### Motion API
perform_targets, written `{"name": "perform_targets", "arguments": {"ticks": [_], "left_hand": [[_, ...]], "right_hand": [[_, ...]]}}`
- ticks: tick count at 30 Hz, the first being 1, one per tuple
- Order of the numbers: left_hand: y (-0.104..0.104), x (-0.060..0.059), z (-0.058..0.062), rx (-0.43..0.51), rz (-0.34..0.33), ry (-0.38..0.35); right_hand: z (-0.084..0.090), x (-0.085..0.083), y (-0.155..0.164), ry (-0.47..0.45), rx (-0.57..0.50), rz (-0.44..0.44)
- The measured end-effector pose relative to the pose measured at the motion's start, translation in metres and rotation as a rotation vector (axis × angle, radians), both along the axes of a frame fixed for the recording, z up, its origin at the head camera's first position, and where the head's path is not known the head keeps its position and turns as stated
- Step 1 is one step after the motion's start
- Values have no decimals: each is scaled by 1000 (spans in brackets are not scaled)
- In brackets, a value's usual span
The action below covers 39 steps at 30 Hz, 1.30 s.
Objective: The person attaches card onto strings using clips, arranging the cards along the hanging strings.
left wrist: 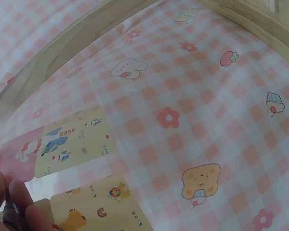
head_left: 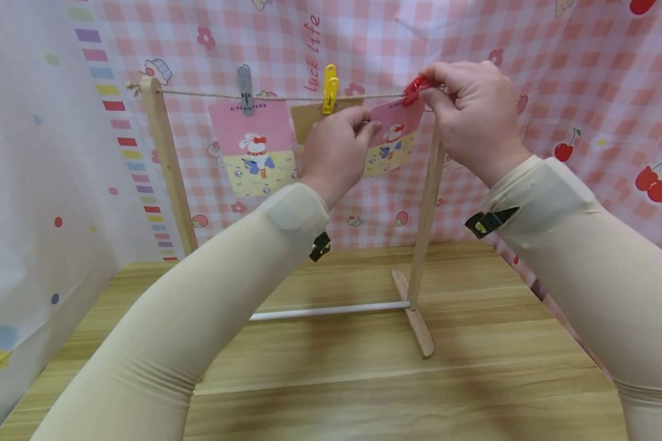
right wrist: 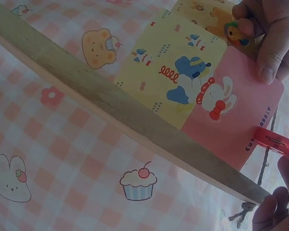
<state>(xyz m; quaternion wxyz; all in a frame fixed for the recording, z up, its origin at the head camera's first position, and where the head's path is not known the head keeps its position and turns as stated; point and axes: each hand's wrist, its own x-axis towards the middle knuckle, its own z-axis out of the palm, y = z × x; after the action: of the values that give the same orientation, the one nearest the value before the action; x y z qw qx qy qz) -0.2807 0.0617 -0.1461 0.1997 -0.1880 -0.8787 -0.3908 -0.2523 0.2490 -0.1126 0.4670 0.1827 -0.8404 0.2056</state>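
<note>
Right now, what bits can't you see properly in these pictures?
- Brown card, head view: the left hand covers most of it, so its picture is hidden.
- Red clip, head view: the right hand hides most of it; whether it bites the string cannot be told.
- Left hand, left wrist view: only fingertips show at the bottom edge.
- Writing on the pink card, right wrist view: too small.

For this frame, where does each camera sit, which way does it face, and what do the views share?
Head: worn high, looking forward and down at the wooden rack; both sleeved arms, left hand and right hand show.
Left wrist: faces the checked backdrop; only fingertips show.
Right wrist: looks along the rack post; fingers show at the edges.
Shared: all three show the pink rabbit card; head and right wrist also show the red clip.
</note>
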Motion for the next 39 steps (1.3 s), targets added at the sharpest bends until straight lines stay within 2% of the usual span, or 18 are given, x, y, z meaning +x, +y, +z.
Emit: {"name": "perform_targets", "arguments": {"ticks": [6, 23, 39], "left_hand": [[-1, -1, 0, -3, 3, 8], [-1, -1, -2, 8, -3, 16], [-1, -1, -3, 18, -10, -13]], "right_hand": [[1, 0, 0, 4, 4, 14], [-1, 0, -3, -56, -37, 6], [-3, 0, -5, -56, -33, 12]]}}
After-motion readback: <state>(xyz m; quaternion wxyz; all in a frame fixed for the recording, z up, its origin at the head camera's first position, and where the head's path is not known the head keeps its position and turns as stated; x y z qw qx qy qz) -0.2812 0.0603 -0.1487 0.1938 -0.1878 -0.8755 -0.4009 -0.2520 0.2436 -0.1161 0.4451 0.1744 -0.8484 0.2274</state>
